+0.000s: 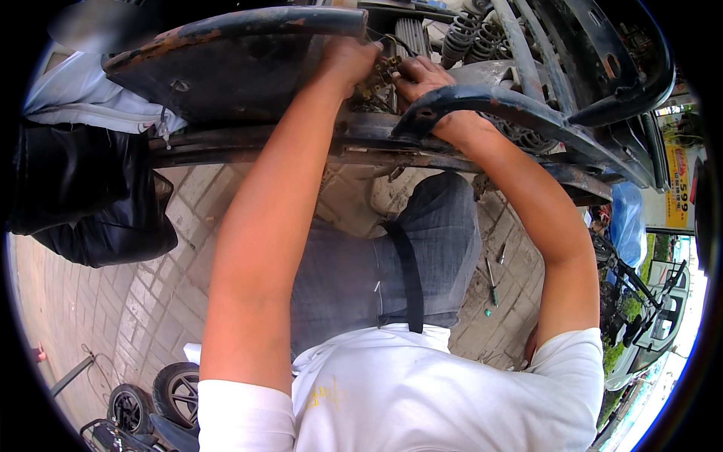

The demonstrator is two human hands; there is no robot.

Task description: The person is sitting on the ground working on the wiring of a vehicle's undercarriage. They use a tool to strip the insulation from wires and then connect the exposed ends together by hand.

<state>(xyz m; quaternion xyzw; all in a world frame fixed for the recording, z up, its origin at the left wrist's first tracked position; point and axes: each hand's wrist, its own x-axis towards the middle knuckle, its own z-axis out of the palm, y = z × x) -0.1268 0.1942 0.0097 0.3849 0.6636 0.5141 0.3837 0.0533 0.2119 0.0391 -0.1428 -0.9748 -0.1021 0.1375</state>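
Both my arms reach forward into a dark, rust-worn metal vehicle frame (248, 24). My left hand (350, 62) is closed, its fingers curled beside a cluster of small yellowish terminals (382, 73) with dark wires. From the other side, my right hand (423, 78) bends its fingers in at the same cluster, thumb and fingers close together. Whatever small part lies in either grip is hidden by the fingers. A black cable (403, 45) loops just beyond the hands. Under my right wrist curves a dark frame bar (482, 96).
Several coil springs (461, 38) stand behind my right hand. A screwdriver (492, 282) lies on the paving (196, 203) by my knee. At left are a black leather-like cover (90, 188) and white cloth (75, 87). Wheels (177, 392) are at lower left; blue plastic (626, 218) is at right.
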